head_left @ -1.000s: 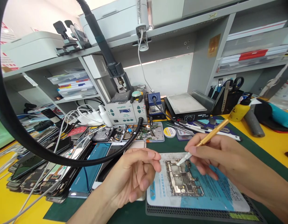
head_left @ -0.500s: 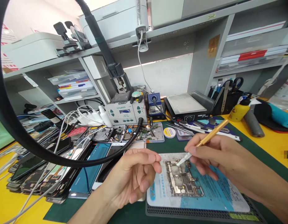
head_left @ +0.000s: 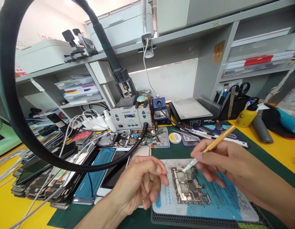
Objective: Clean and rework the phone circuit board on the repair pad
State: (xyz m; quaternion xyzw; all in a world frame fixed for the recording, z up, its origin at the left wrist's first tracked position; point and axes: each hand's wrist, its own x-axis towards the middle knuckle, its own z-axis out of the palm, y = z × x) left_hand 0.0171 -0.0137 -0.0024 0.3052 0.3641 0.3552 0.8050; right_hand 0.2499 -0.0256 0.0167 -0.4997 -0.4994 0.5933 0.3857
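My right hand (head_left: 216, 159) is closed in a pen grip around a slim craft knife (head_left: 210, 147) with a gold handle and a pale, flat tip. That tip rests on or just over the upper part of a phone circuit board (head_left: 191, 187); contact cannot be told for sure. The board lies on a blue and white work mat (head_left: 233, 200). Left of the board, my left hand (head_left: 142, 181) hovers by the mat's edge, fingers curled and thumb against the index finger. Whatever that pinch may hold is too small or hidden.
A thick black hose (head_left: 73, 167) loops across the left from a grey hot-air station (head_left: 130, 118). Phones and phone parts, among them a blue phone (head_left: 93, 178), lie left. Behind stand a flat heating plate (head_left: 191, 108), a round tin (head_left: 175, 137) and a yellow bottle (head_left: 246, 116).
The whole view has shifted slightly, so things appear a little lower and mostly further right. Both hands keep nearly the same pose, and the knife tip stays at the board's upper part.
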